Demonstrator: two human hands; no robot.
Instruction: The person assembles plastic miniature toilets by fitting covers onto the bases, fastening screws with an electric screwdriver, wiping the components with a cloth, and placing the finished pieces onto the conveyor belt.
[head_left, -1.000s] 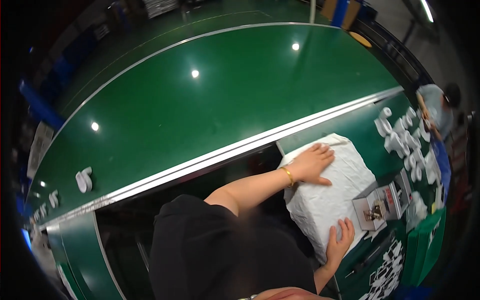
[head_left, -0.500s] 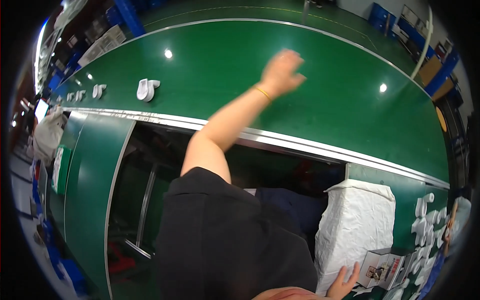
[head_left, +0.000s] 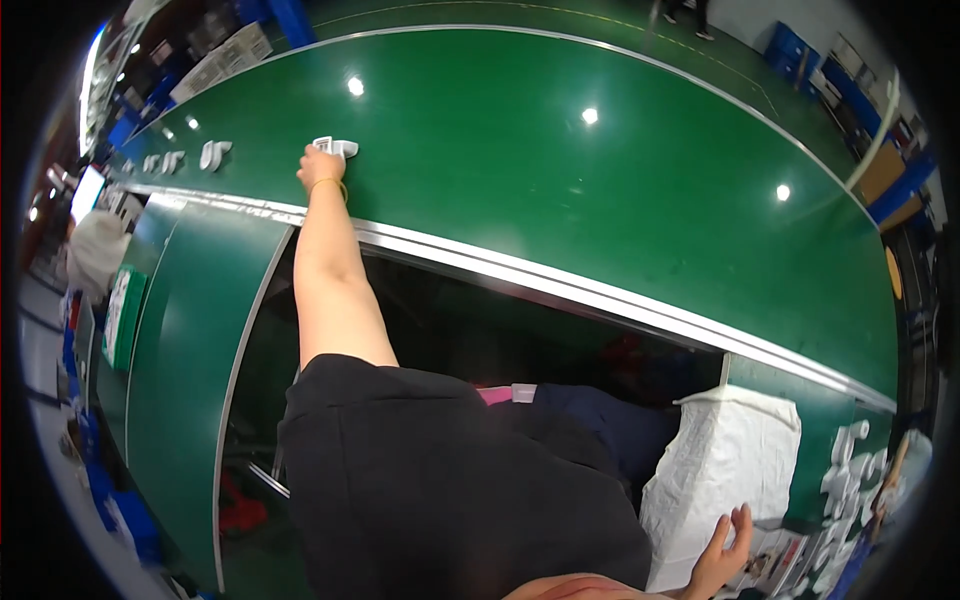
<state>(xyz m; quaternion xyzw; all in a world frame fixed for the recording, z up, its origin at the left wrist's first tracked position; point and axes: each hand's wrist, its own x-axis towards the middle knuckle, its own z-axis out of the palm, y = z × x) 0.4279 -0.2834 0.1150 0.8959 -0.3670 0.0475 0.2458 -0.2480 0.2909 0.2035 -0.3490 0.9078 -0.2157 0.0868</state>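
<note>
- Head view: a long green counter (head_left: 520, 190) crosses the whole scene, with a pale metal rail (head_left: 520, 268) along its near edge and bright light spots reflected in its surface.
- Green side counter (head_left: 190, 330), on the person's left, on the near side of the rail.
- White cloth (head_left: 740, 450), wrinkled, draped over a block-like shape at the person's right, below the rail.
- Cluster of white parts (head_left: 845, 480) at the far right, near the cloth, close together.
- Printed box (head_left: 778, 555), pale, just beside the cloth and partly hidden behind the right hand.
- Right hand (head_left: 722, 560), in front of the cloth near the printed box; thumb and fingers stand apart, with nothing seen between them.
- Left hand (head_left: 322, 165), reached out over the rail at the end of the outstretched arm, fingers bent at a white piece; whether they have closed around it cannot be told.
- White piece (head_left: 345, 148), on the long counter, partly covered by the left hand.
- Row of smaller-looking white pieces (head_left: 213, 155), farther left on that counter.
- Yellow bracelet (head_left: 328, 183), thin, around the left wrist.
</note>
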